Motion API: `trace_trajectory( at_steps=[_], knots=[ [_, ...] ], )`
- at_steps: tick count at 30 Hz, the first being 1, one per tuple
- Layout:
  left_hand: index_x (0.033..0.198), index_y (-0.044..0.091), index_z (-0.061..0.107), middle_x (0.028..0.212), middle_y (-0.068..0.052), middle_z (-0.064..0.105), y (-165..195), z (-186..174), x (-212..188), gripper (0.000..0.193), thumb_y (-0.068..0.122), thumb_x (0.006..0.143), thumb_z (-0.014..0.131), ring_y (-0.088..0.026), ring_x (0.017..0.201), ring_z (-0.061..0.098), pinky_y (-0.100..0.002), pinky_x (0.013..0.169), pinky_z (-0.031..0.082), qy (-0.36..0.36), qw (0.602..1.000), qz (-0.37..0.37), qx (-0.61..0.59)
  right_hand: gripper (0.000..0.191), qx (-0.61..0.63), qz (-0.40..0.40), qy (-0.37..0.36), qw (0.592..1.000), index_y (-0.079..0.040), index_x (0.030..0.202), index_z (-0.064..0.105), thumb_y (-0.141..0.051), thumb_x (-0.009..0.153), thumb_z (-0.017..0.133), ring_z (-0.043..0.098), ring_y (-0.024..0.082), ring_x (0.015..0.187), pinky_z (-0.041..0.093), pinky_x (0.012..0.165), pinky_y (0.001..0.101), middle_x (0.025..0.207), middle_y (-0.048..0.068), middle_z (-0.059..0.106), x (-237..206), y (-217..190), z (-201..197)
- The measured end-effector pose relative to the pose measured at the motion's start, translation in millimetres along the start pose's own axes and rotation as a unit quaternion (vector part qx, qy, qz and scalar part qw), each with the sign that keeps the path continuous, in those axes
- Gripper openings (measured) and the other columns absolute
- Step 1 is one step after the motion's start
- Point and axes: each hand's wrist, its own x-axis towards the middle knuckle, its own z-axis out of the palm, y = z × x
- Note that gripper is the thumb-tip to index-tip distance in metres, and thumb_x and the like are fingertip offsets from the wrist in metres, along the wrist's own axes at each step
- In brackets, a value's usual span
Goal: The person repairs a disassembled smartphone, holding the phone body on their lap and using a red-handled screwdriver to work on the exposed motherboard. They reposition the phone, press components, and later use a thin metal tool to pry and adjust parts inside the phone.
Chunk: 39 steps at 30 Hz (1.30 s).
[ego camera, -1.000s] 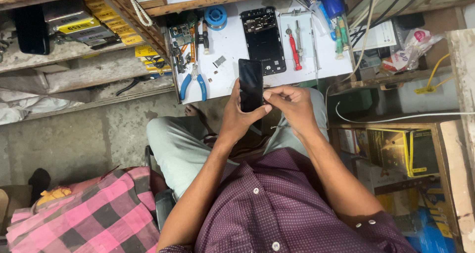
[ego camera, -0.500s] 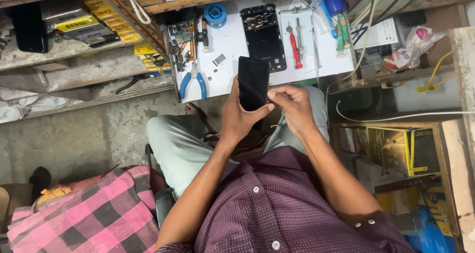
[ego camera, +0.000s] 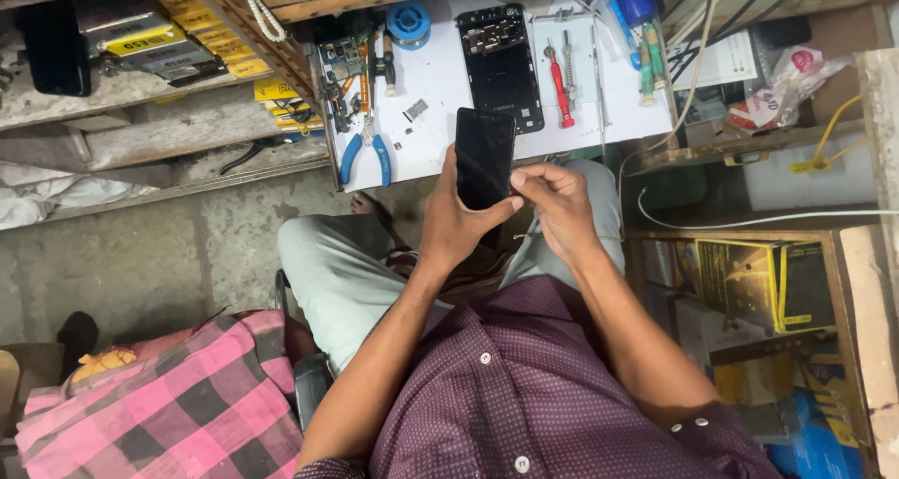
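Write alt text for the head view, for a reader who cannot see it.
A seated person's left hand holds a dark phone while the right hand touches its lower edge. Beyond them, a white worktop carries an opened phone frame, blue pliers and a red screwdriver.

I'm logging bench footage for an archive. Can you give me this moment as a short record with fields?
Setting: white work mat on a cluttered repair bench
Left hand: holds a dark phone upright by its lower part
Right hand: fingertips at the phone's lower right edge
On the mat: opened phone frame, blue-handled pliers, red screwdriver, solder spool
Foreground: pink checked cloth
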Motion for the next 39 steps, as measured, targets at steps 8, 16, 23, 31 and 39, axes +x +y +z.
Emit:
trace_trajectory(
  at_steps=[8, 16, 23, 31, 39],
  knots=[
    [0.152, 0.001, 0.038, 0.122, -0.017, 0.073, -2.1, 0.6, 2.1, 0.099, 0.035, 0.074, 0.088, -0.025, 0.112, 0.074, -0.035, 0.097, 0.057, -0.005, 1.0, -0.005, 0.003, 0.01, -0.001, 0.007, 0.005, 1.0, 0.004, 0.102, 0.074, -0.004, 0.097, 0.072, 0.064, 0.008, 0.079, 0.05, 0.072, 0.0223, 0.089, 0.005, 0.071, 1.6, 0.9, -0.9],
    [0.153, -0.001, 0.036, 0.123, -0.018, 0.072, -8.4, 2.0, 3.3, 0.104, 0.039, 0.074, 0.088, -0.025, 0.112, 0.074, -0.035, 0.097, 0.058, -0.009, 1.0, -0.005, 0.012, 0.011, -0.005, -0.001, -0.002, 1.0, 0.004, 0.103, 0.075, -0.004, 0.098, 0.072, 0.063, 0.007, 0.077, 0.05, 0.071, 0.022, 0.088, 0.003, 0.071, 1.3, 3.2, -4.1],
    [0.161, 0.005, 0.024, 0.125, -0.023, 0.065, -45.4, 1.8, 3.9, 0.104, 0.035, 0.081, 0.083, -0.027, 0.11, 0.068, -0.036, 0.088, 0.053, -0.091, 0.973, -0.047, -0.207, 0.014, -0.069, -0.043, -0.012, 0.997, 0.005, 0.107, 0.073, -0.004, 0.096, 0.07, 0.069, 0.008, 0.088, 0.055, 0.083, 0.0223, 0.096, 0.005, 0.075, -2.9, -9.7, 13.7],
    [0.154, -0.009, 0.04, 0.144, -0.03, 0.056, -56.2, 9.3, 1.7, 0.081, 0.051, 0.101, 0.054, -0.044, 0.117, 0.064, -0.051, 0.096, 0.055, -0.232, 0.715, -0.134, -0.646, 0.02, -0.306, -0.21, 0.075, 0.926, 0.001, 0.118, 0.071, 0.001, 0.099, 0.07, 0.07, 0.013, 0.085, 0.056, 0.074, 0.024, 0.102, 0.005, 0.066, -14.6, -55.9, 34.1],
    [0.152, -0.006, 0.044, 0.139, -0.029, 0.06, -38.3, 7.9, -0.8, 0.074, 0.03, 0.089, 0.058, -0.046, 0.129, 0.059, -0.065, 0.105, 0.05, -0.243, 0.687, -0.136, -0.671, 0.015, -0.45, -0.307, 0.062, 0.836, -0.001, 0.109, 0.073, 0.0, 0.094, 0.076, 0.066, 0.018, 0.096, 0.058, 0.076, 0.0269, 0.122, 0.007, 0.056, -15.6, -75.9, 46.4]
  ],
)
